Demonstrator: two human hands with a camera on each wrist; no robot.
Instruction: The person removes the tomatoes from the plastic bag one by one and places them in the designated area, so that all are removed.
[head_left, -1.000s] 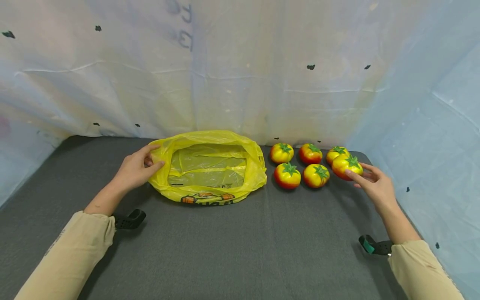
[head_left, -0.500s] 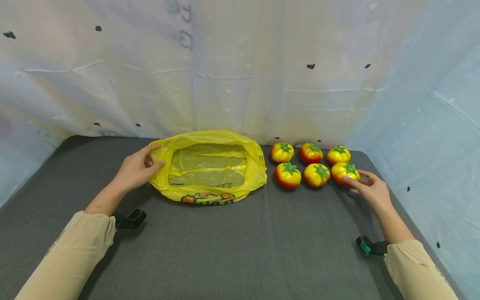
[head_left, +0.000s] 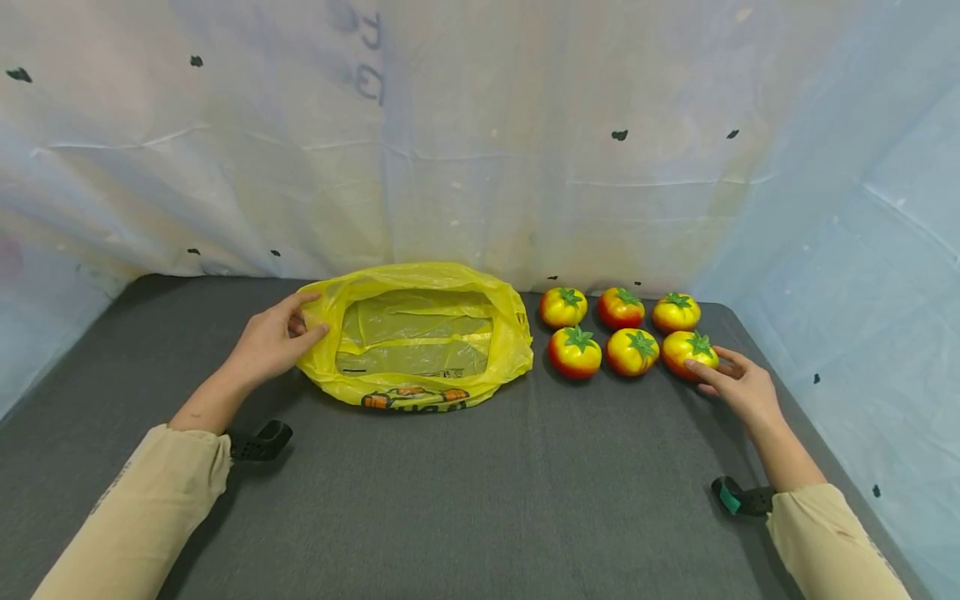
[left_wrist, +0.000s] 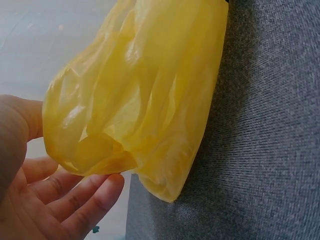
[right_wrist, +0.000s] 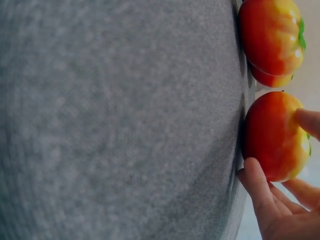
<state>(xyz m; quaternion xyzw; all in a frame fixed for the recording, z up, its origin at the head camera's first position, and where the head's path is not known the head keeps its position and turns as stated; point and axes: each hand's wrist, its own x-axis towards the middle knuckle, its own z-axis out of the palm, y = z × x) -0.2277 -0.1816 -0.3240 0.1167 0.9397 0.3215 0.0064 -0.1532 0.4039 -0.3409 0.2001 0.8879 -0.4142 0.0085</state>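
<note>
A yellow plastic bag point(head_left: 510, 333) stands with its mouth wide open left of the middle of the table. My left hand point(head_left: 273, 340) holds the left side of its rim between thumb and fingers; in the left wrist view the bag's crinkled side point(left_wrist: 150, 85) covers some fingertips. At the right end of the front row sits a red and yellow tomato point(head_left: 681, 354) with a green leafy top. My right hand point(head_left: 738, 383) grips that tomato from its right side, the thumb on its near face. In the right wrist view the held tomato point(right_wrist: 272, 137) rests on the table.
Several more tomatoes stand in two rows right of the bag, among them a front one point(head_left: 632, 352) and a back one point(head_left: 677, 312). The dark grey table point(head_left: 465, 492) meets a sheeted wall point(head_left: 465, 167) behind and a bluish one point(head_left: 885, 275) at right.
My right hand has brought the tomato down and slightly left, setting it on the table at the front row's right end. My left hand stays at the bag's rim.
</note>
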